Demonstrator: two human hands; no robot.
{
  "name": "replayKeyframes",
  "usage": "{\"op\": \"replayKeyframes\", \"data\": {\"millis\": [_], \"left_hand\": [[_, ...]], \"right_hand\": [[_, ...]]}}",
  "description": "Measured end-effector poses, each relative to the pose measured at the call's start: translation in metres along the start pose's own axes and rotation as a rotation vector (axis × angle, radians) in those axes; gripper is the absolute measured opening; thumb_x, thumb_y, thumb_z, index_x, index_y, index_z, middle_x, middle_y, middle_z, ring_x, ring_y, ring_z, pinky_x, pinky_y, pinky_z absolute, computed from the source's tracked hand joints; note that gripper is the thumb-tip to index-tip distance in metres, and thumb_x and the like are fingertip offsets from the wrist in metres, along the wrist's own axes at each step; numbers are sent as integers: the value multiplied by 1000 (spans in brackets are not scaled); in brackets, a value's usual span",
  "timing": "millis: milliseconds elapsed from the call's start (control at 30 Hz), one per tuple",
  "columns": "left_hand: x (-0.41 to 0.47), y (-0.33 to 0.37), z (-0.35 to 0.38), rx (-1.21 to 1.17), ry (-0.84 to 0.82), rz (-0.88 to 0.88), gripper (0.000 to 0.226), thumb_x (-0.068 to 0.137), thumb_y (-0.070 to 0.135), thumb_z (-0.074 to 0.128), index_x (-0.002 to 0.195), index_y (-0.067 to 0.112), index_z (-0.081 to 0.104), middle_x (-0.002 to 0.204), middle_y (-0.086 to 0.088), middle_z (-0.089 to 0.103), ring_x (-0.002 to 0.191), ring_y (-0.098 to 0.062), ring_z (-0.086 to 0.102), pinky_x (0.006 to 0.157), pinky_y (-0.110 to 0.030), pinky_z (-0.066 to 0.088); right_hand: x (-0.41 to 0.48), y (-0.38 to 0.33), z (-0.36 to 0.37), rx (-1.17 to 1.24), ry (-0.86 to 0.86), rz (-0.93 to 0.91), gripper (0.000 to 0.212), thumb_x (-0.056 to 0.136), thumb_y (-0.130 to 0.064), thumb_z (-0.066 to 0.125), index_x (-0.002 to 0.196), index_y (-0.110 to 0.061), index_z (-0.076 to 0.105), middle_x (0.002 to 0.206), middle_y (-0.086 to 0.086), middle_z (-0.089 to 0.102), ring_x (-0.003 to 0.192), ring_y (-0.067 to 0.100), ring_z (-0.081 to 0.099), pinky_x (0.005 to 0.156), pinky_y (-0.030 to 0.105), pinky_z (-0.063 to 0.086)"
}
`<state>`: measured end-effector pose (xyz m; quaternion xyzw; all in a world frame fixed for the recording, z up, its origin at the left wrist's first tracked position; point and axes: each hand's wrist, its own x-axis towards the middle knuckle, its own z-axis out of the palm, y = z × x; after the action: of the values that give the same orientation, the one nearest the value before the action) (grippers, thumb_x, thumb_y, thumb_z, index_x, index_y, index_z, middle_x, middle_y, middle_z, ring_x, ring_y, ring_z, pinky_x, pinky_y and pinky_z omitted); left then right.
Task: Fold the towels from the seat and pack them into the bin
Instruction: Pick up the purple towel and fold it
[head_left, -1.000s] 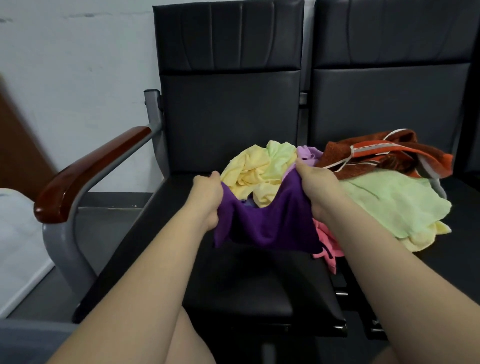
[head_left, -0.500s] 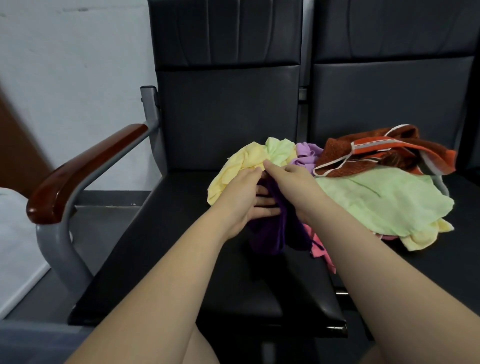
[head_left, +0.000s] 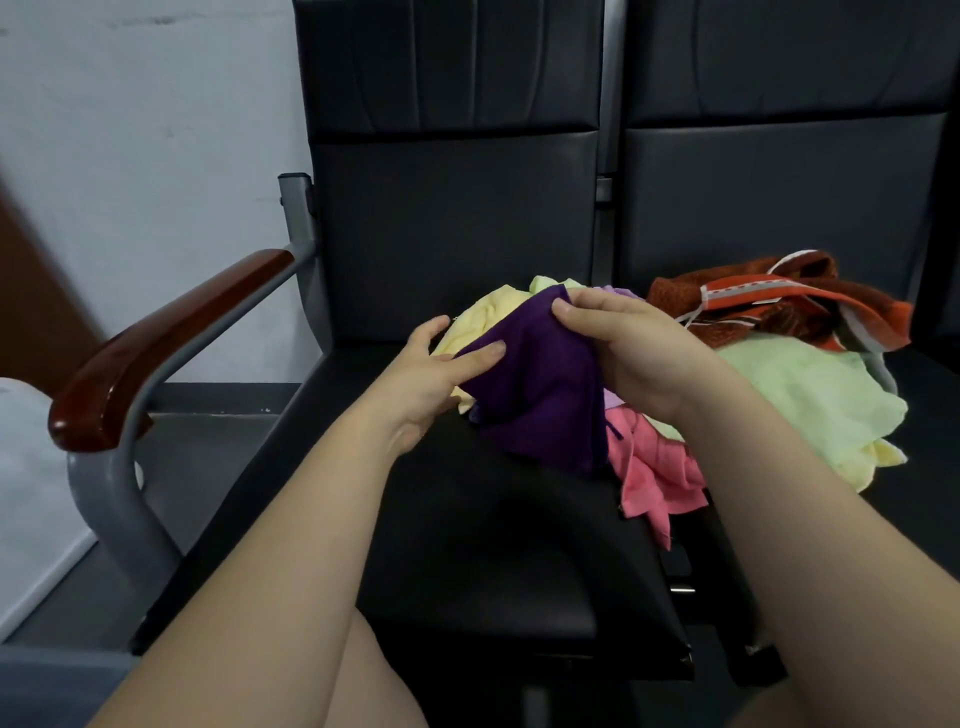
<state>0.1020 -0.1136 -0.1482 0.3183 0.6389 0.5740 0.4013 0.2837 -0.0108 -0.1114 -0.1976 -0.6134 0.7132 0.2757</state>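
two forearms reach over the black seat (head_left: 467, 545). right hand (head_left: 628, 358) curls fingers round the purple towel (head_left: 540, 400) at its top edge; left hand (head_left: 426, 379) lays straight fingers on it (thumb raised). towel is over the seat, against the towel pile (head_left: 805, 395).

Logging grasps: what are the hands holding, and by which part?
The right hand grips the dark purple cloth towel by its upper edge; the left hand only lays straight fingers on its left edge.
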Motion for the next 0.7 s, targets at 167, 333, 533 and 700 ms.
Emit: {"op": "replayKeyframes", "data": {"millis": [167, 333, 533, 700], "left_hand": [[0, 1, -9, -49, -186, 55, 52, 74, 24, 83, 122, 11, 69, 116, -4, 74, 110, -19, 68, 96, -40, 55], [-5, 4, -1, 87, 4, 301, 14, 91, 18, 72, 104, 12, 73, 96, 0, 73, 90, -9, 66, 83, -29, 54], [-13, 3, 17, 485, 72, 571, 17, 87, 25, 78, 100, 29, 67, 93, 7, 71, 93, -6, 65, 88, -26, 50], [-14, 0, 29, 404, 36, 549, 29, 86, 28, 78, 109, 28, 60, 91, 4, 74, 91, -11, 69, 88, -29, 51]], "right_hand": [[6, -3, -14, 114, 110, 4, 16, 100, -12, 53, 110, -7, 64, 99, 7, 71, 90, 15, 69, 87, 28, 54], [15, 13, -24, -234, 349, 79, 33, 91, -22, 64, 122, -10, 61, 125, 19, 64, 100, 22, 62, 87, 39, 50], [-3, 9, -12, -878, -6, 22, 50, 73, -46, 83, 117, -41, 60, 105, -6, 62, 96, 6, 61, 83, 22, 52], [2, 22, 5, -966, -18, -186, 18, 85, -37, 75, 100, -30, 67, 83, -15, 65, 77, -9, 57, 66, 9, 42]]}}
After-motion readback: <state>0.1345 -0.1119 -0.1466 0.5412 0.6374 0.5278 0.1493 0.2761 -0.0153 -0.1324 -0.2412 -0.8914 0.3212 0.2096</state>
